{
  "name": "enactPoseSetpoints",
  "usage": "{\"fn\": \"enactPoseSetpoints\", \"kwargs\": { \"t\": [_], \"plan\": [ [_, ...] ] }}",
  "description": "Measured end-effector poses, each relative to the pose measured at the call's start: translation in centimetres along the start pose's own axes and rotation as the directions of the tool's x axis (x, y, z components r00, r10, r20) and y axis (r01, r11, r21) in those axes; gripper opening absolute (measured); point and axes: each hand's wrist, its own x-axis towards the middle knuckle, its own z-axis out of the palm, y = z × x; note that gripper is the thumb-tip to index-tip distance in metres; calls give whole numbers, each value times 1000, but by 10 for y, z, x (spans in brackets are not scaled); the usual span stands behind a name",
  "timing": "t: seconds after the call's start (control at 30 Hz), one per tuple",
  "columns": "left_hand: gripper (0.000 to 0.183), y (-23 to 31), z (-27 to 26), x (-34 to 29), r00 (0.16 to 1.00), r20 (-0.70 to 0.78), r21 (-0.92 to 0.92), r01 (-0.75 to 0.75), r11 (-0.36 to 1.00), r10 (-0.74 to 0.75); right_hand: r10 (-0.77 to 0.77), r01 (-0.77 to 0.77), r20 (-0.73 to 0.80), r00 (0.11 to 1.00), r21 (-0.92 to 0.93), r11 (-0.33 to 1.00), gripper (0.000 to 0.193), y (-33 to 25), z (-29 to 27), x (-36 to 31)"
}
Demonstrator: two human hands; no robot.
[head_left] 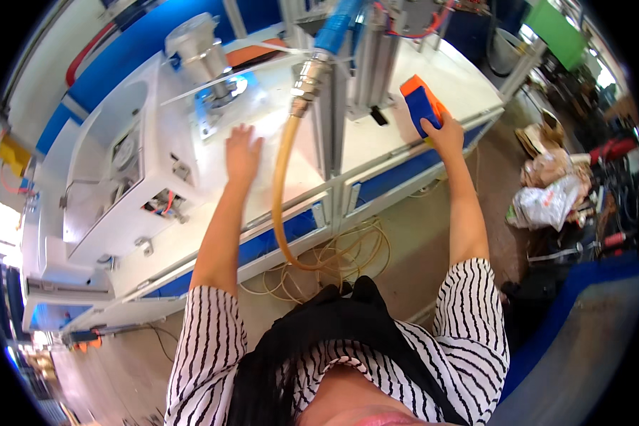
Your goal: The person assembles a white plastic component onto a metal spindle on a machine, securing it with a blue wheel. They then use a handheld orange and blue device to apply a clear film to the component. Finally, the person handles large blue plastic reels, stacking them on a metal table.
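Wiping appears to be the step in hand: a blue rectangular sponge block with an orange backing (pixel 422 104) is held in the right hand (pixel 444 135), upper right of centre of the frame, its blue face turned down toward the white flat metal desk (pixel 376 138) of a machine. The grip of the right hand is closed around the lower end of the block, fingers wrapped on its near edge; whether the block touches the desk surface cannot be told.

The left hand (pixel 242 153), left of centre, lies flat and open on the desk, fingers spread, holding nothing. It rests just below a blue-lit metal fixture with a grey cylindrical motor (pixel 206 64).

Between the hands stand an upright grey aluminium column (pixel 331 106) and a yellow translucent hose with a steel coupling (pixel 284 184), which drops from the upper centre and loops down to the floor (pixel 419 241).

Judgement for doing the step well:
- The block is best kept flat, so that the whole blue face bears on the surface.
- The left palm is well placed as a brace; it should be kept clear of the fixture.
- Strokes are best run parallel to the desk edge, away from the column and the small black part (pixel 378 116) at its foot.
- The hose should not be snagged by the forearm.
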Motion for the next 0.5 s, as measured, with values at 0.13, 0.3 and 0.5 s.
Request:
{"fn": "enactPoseSetpoints", "kwargs": {
  "t": [0.13, 0.3, 0.5],
  "plan": [
    [33, 46, -98, -32, 963, -249, -462, -22, 886, -106, 110, -216, 211, 971, 976, 31, 60, 37, -34, -126],
    [35, 89, -192, -142, 848, -525, -723, -485, 492, 66, 41, -218, 252, 967, 897, -385, 74, 2, -71, -276],
    [57, 156, -258, -178, 689, 554, -801, 595, 73, 467, -196, -199, 209, 958, 977, 71, 70, -77, -109, -348]
  ]
}}
